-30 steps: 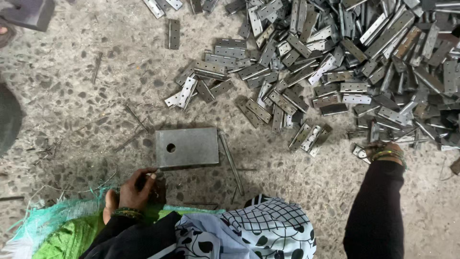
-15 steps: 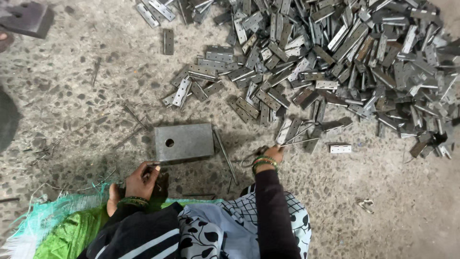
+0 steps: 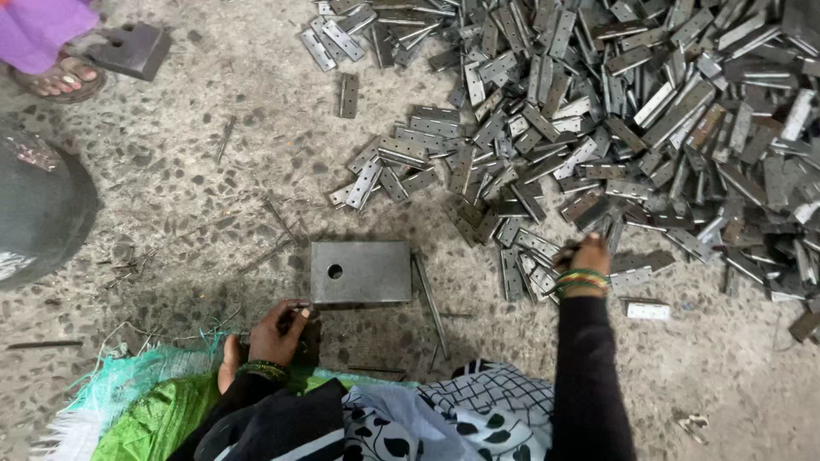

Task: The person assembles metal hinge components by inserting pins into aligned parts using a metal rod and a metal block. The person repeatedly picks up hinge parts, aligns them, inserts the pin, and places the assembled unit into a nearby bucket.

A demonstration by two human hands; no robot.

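A grey steel block (image 3: 360,271) with one round hole lies flat on the speckled floor in front of me. My left hand (image 3: 278,333) rests just below its left corner, fingers curled around a thin metal pin. My right hand (image 3: 585,256), with green and red bangles on the wrist, reaches into the near edge of a big heap of grey metal hinge plates (image 3: 598,111). Its fingers are down among the plates and mostly hidden, so whether they grip one cannot be told. A long thin rod (image 3: 431,303) lies beside the block's right edge.
Someone else's sandalled foot (image 3: 58,77) and a dark metal block (image 3: 132,49) sit at the top left. A dark round object (image 3: 38,209) is at the left edge. Green woven sacking (image 3: 128,410) lies under my lap. Loose pins (image 3: 273,239) scatter the floor.
My right hand went from the far right, drew back close to the block, then reached out again into the heap's near edge. The left hand stayed by the block's corner.
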